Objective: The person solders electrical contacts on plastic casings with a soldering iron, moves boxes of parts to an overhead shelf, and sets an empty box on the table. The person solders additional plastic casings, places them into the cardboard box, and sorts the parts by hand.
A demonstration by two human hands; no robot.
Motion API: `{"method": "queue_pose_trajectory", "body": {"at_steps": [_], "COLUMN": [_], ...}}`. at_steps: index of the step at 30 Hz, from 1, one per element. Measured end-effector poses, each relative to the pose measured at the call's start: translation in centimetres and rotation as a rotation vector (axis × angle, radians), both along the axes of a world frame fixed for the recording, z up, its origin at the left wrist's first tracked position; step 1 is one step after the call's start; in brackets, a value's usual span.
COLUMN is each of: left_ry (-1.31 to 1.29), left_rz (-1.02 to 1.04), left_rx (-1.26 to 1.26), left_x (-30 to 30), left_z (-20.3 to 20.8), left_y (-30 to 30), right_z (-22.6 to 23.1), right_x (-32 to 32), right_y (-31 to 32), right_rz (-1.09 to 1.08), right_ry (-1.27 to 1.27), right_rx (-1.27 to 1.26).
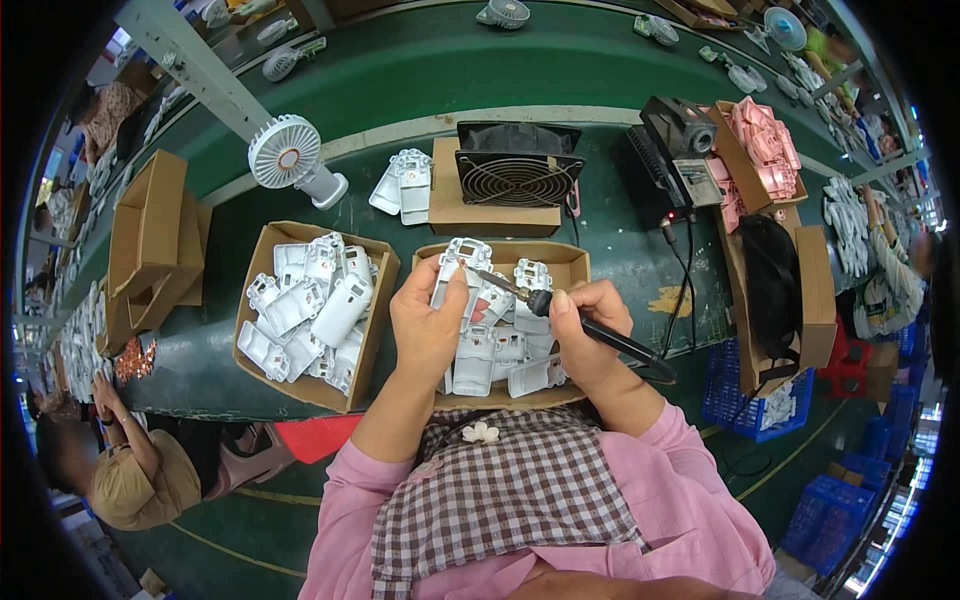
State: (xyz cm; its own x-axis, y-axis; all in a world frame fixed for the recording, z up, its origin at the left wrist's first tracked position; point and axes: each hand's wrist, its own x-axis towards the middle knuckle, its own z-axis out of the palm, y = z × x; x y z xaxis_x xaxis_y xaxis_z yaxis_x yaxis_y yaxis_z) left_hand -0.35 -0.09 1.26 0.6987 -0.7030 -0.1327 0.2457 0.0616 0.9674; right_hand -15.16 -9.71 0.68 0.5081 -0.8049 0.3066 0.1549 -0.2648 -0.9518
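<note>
Over a cardboard box, my left hand point(428, 322) grips a white plastic housing point(464, 252) with a small circuit part at its top. In my right hand point(592, 335) is a black-handled soldering iron point(610, 338), its metal shaft slanting up and left so the tip lies at the housing near my left thumb. Whether the tip touches the housing is too small to tell. Below both hands, the front box point(570, 262) holds several white housings point(475, 360). A second box point(382, 300), left of it, is piled with similar white housings point(292, 305).
Behind the front box stands a black square fan point(520, 165) on a carton. A soldering station point(650, 165) sits at the right with its cable running down. A white handheld fan point(285, 155) stands at the left. Pink parts point(762, 145) fill a box far right. Co-workers sit at both sides.
</note>
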Motion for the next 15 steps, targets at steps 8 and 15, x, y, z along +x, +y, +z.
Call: {"method": "queue_pose_trajectory", "body": {"at_steps": [8, 15], "left_ry": [0.026, 0.016], "left_rz": [0.011, 0.009], "left_rx": [0.026, 0.020], "left_x": [-0.09, -0.14], "left_z": [0.13, 0.17], "left_y": [0.01, 0.09], "right_z": [0.12, 0.23], "right_x": [0.13, 0.11], "right_y": [-0.02, 0.00], "right_rz": [0.005, 0.012], "right_ry": [0.019, 0.034], "right_rx": [-0.037, -0.055]}}
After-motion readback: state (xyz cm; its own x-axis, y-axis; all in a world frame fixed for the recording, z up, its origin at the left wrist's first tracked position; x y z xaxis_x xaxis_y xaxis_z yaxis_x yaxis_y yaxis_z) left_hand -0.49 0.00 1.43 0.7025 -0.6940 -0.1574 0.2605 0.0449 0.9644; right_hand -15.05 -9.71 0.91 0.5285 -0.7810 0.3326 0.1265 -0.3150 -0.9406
